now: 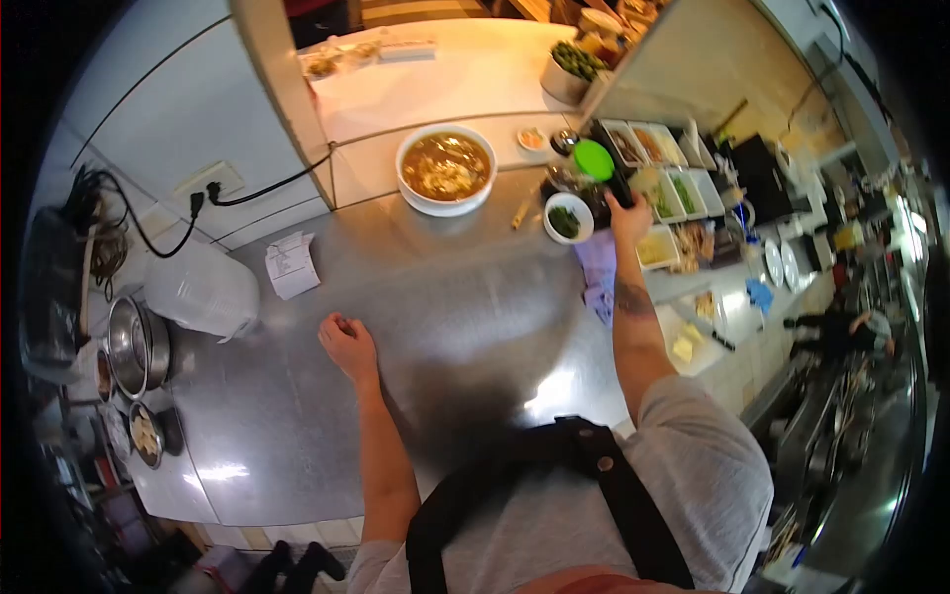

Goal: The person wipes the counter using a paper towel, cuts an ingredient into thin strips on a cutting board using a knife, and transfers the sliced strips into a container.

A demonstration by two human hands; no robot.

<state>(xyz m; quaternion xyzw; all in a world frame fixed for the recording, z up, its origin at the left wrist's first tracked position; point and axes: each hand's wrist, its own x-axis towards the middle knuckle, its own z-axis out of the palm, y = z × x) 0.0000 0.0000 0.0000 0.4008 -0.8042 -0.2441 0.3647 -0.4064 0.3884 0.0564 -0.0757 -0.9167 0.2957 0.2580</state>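
My left hand [349,348] hovers over or rests on the steel counter [465,287], fingers loosely curled in and nothing visible in them. At the right, my right hand [629,216] is closed around a dark, elongated object [618,188] whose kind I cannot make out. Close by are a bright green round lid [594,159] and a small white bowl of chopped greens [566,220]. A large white bowl of brown soup [447,166] with pale swirls stands on a white plate at the back of the counter. A purple cloth [597,272] lies beneath my right forearm.
Left of the soup lies a printed receipt [293,265]. Metal bowls [132,346] and a white plastic-covered container [203,287] line the left side. White ingredient trays [683,193] sit at the right, beyond them a knife [714,337]. Another person [846,327] stands far right.
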